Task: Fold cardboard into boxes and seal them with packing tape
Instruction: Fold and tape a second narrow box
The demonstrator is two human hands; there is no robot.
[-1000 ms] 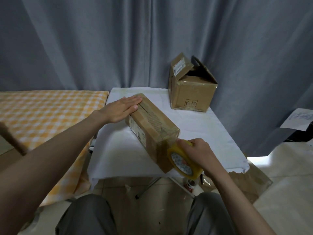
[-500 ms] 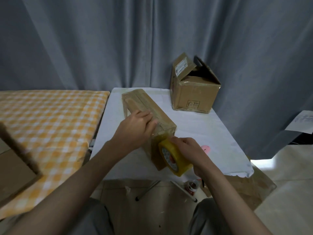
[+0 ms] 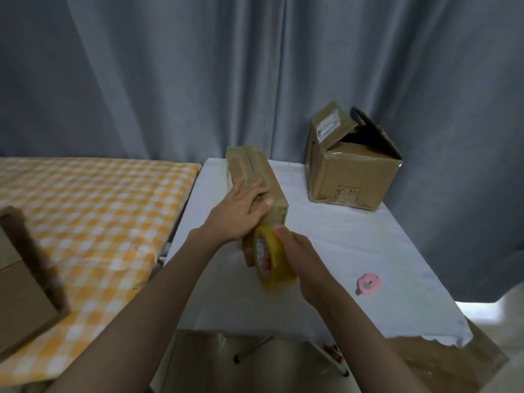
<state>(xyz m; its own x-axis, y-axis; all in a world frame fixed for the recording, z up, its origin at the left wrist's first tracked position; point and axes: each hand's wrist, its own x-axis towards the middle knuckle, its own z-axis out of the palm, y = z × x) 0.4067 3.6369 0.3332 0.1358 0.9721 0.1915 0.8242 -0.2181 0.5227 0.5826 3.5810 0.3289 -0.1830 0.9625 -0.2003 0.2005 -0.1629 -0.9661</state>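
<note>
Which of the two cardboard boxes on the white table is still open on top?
The squarish box by the curtain: its top flaps stand up. The long box under the left hand is closed.

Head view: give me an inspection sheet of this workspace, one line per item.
Surface: small table under a white cloth.
Job's things: long cardboard box lying on the table; yellow tape roll at its near end.
Clutter: open cardboard box at the far right corner; pink tape dispenser near the right edge.
Grippers: left hand pressing on the long box's top; right hand gripping the tape roll.
Cables: nothing seen.
Surroundings: grey curtain behind; orange checked cloth to the left, blurred cardboard on it; flat cardboard on the floor.
</note>
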